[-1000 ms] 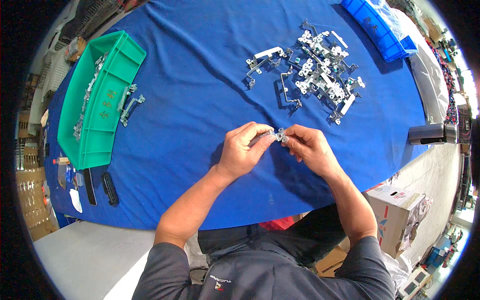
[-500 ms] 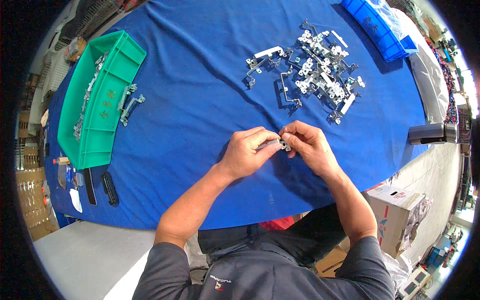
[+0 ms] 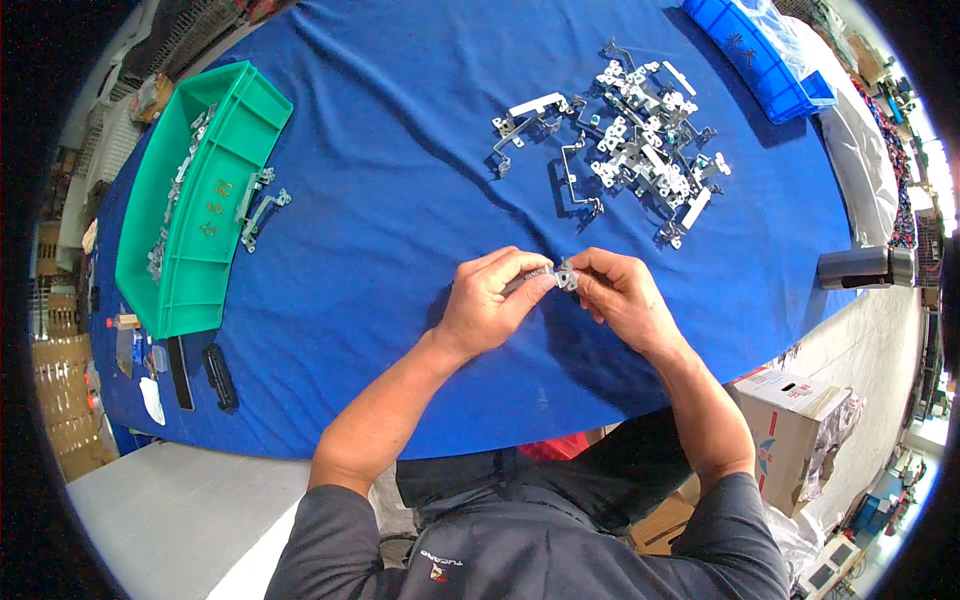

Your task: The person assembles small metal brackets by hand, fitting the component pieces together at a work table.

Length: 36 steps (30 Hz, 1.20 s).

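Note:
Above the middle of the blue cloth, a small metal bracket (image 3: 566,279) is pinched between my two hands. My left hand (image 3: 494,303) grips its left end, the fingers covering most of that part. On its right end my right hand (image 3: 622,295) closes with thumb and fingertips. The flat end with holes shows between the fingertips. Beyond my hands, to the right, lies a loose pile of similar metal brackets (image 3: 650,150). A few single brackets, such as the angular one (image 3: 530,105), rest at the pile's left side.
At the left stands a green bin (image 3: 205,240) with metal parts inside, and two brackets (image 3: 262,210) lie against its right side. A blue bin (image 3: 760,60) is at the far right. A dark cylindrical object (image 3: 865,268) sits at the right edge, above a cardboard box (image 3: 790,420).
My fingers have shifted on the bracket and its holed end is more exposed between them. My right hand has moved slightly down. The pile and bins are unchanged.

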Available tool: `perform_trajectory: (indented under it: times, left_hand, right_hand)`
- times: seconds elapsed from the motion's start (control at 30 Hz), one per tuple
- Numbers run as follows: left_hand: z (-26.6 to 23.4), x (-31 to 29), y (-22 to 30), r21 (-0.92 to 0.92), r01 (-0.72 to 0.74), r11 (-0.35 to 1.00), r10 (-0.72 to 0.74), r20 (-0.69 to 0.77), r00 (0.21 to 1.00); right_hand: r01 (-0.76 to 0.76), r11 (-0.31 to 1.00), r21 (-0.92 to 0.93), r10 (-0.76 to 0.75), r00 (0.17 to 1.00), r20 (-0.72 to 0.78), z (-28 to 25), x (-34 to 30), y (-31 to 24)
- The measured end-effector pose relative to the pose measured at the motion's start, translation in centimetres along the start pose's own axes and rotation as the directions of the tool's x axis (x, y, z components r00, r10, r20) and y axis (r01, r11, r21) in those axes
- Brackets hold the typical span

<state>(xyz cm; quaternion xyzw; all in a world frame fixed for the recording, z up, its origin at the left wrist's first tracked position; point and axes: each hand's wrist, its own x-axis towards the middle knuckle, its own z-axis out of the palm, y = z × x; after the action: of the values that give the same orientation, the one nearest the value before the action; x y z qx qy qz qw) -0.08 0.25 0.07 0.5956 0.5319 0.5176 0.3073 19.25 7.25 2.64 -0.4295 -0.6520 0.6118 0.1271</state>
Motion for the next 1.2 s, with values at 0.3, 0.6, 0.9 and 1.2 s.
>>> perform_trajectory:
  times: [0.3, 0.6, 0.9, 1.2]
  left_hand:
    - [0.2, -0.1, -0.4, 0.015, -0.02, 1.0, 0.018, 0.098, 0.995]
    - [0.1, -0.1, -0.3, 0.021, -0.02, 1.0, 0.019, 0.033, 0.999]
    - [0.0, 0.1, -0.1, 0.027, -0.025, 0.999, 0.023, 0.072, 0.997]
    - [0.1, -0.3, -0.5, 0.009, -0.007, 1.0, 0.006, 0.121, 0.993]
  right_hand:
    - [0.118, 0.945, 0.305, -0.113, 0.993, -0.036, 0.5, 0.5, 0.7]
    - [0.014, 0.995, 0.102, -0.007, 0.997, -0.075, -0.6, 0.3, 0.4]
    - [0.021, 1.0, -0.01, -0.021, 1.0, 0.019, 0.0, 0.1, 0.5]
    - [0.047, 0.921, 0.387, -0.061, 0.998, 0.023, 0.3, 0.8, 0.8]
